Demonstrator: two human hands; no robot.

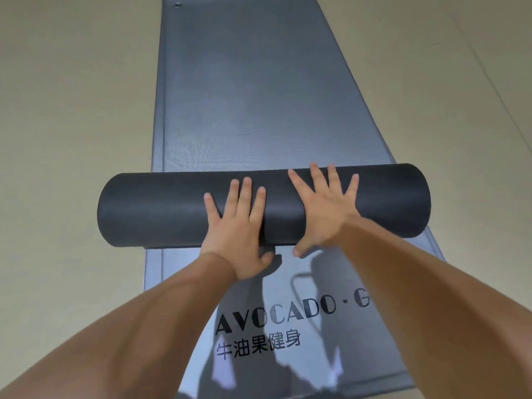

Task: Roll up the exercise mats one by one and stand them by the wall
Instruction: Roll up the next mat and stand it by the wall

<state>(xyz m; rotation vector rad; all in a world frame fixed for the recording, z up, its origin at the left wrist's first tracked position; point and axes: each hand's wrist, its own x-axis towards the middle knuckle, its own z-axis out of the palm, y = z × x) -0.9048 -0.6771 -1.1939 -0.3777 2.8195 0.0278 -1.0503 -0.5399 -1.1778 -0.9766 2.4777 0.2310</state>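
Observation:
A dark grey exercise mat is partly rolled into a thick roll (161,208) lying crosswise over flat mat. Its flat part (244,90) stretches away from me toward the top of the view. My left hand (239,228) presses on the roll's middle with straight fingers, thumb down at the roll's near edge. My right hand (325,208) lies beside it with fingers spread over the top of the roll. Nearer to me lies a flat grey mat surface (178,283) printed with "AVOCADO" and other characters.
Beige floor (72,110) lies on both sides of the mat. A small eyelet (177,4) sits near the mat's far left corner. No wall is in view.

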